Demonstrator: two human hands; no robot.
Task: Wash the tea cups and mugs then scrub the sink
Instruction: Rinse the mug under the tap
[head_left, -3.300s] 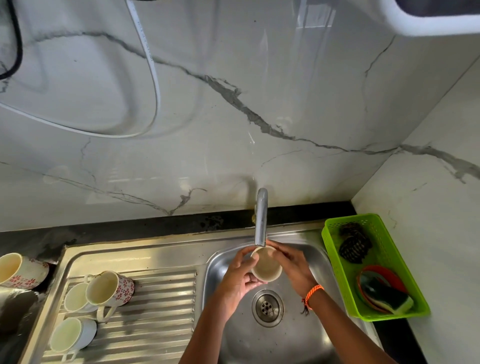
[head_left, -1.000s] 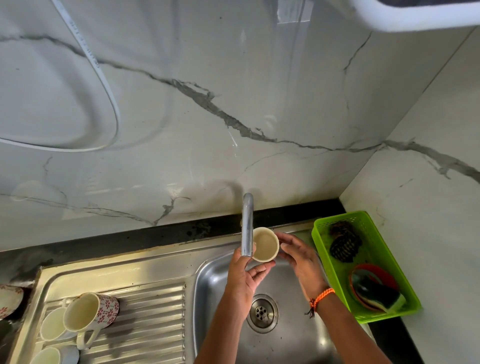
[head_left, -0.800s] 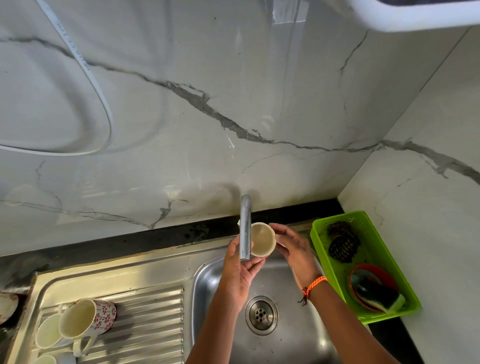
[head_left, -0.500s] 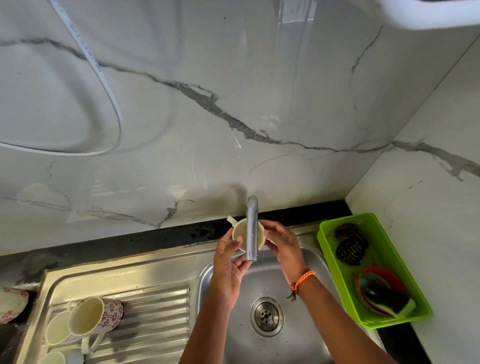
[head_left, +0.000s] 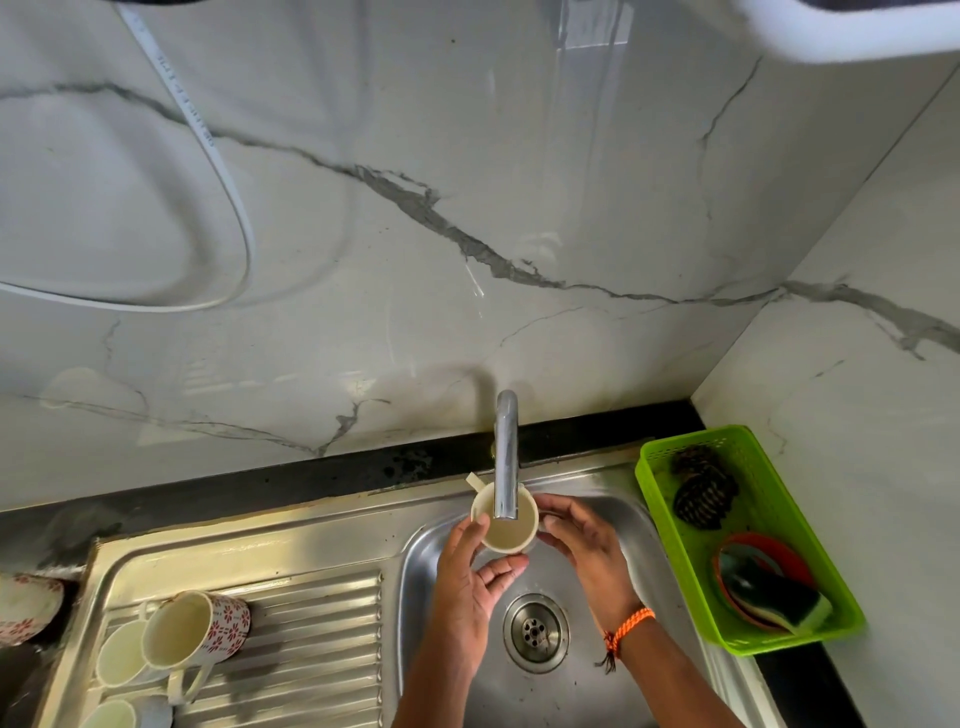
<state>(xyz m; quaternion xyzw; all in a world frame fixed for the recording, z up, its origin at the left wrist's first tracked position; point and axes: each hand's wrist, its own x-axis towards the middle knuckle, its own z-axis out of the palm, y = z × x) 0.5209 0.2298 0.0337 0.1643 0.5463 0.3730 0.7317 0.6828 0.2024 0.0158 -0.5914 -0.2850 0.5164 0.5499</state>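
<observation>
Head view: cream cup (head_left: 505, 527) sits under the faucet (head_left: 505, 457) spout above the sink (head_left: 639, 525) basin, cradled between both grips, left hand (head_left: 470, 571) and right hand (head_left: 584, 545) fingers curled round its sides.

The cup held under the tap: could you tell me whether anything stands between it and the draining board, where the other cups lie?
Nothing visible does. The cup sits between the left hand and right hand, and the ribbed draining board beside the lying cups is bare.
</observation>
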